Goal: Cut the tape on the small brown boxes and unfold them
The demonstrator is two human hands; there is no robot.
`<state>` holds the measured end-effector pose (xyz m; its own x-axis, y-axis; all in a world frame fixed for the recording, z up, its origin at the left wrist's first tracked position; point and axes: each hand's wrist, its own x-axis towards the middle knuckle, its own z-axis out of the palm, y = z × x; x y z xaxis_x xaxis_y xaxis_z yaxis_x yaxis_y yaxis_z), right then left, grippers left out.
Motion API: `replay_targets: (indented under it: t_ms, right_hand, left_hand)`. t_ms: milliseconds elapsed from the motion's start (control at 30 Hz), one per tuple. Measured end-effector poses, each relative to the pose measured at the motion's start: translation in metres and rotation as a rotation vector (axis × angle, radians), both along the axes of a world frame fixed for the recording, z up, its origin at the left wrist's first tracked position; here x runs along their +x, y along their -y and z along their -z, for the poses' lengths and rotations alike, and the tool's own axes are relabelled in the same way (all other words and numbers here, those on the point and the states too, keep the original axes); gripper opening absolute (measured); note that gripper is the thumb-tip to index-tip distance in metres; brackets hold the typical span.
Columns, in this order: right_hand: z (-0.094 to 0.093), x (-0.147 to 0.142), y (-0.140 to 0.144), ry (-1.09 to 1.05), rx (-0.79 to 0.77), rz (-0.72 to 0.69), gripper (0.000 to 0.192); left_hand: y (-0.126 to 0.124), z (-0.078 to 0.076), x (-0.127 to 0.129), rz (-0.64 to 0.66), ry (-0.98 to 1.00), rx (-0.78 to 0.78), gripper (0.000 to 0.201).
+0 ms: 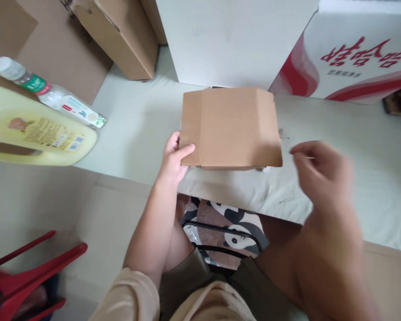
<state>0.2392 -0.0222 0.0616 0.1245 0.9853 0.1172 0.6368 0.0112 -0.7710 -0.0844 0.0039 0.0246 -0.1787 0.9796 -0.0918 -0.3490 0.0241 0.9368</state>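
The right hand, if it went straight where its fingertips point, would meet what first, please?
The right hand would probably meet the right edge of the cardboard piece first, though the depth between them is unclear.

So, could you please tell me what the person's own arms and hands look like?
The left hand is ungloved, with no ring or watch visible on it or the left forearm; a loose, plain beige sleeve covers the upper arm. The right hand is also ungloved, but motion blur hides finer detail, and no right sleeve shows.
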Motion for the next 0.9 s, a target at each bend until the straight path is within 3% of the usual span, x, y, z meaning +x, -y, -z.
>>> replay_targets:
  t_ms: [67, 133, 267, 433, 567, 667, 900]
  right_hand:
    - [0.01, -0.001, -0.005, 0.204, -0.062, -0.055, 0.016]
    - [0.022, -0.006, -0.01, 0.36, -0.044, -0.2, 0.026]
    - [0.036, -0.018, -0.011, 0.248, 0.079, -0.347, 0.05]
    - [0.037, -0.029, -0.011, -0.198, 0.108, -0.286, 0.04]
    - [0.042, -0.035, -0.012, -0.349, 0.109, -0.161, 0.049]
    - [0.048, -0.039, -0.013, -0.365, 0.135, -0.066, 0.055]
    - [0.046, -0.038, -0.005, -0.394, 0.175, -0.017, 0.052]
  left_hand:
    - [-0.003, 0.001, -0.003, -0.019, 0.002, 0.021, 0.045]
    - [-0.006, 0.001, -0.005, -0.024, 0.003, 0.026, 0.047]
    - [-0.006, -0.001, -0.003, 0.019, 0.021, 0.005, 0.049]
    - [-0.005, 0.003, 0.001, 0.112, 0.006, -0.002, 0.058]
    - [-0.008, 0.01, 0.007, 0.109, -0.037, 0.02, 0.073]
    - [-0.011, 0.012, 0.011, 0.025, -0.131, 0.068, 0.069]
    - [-0.011, 0.008, 0.013, -0.236, -0.337, 0.123, 0.05]
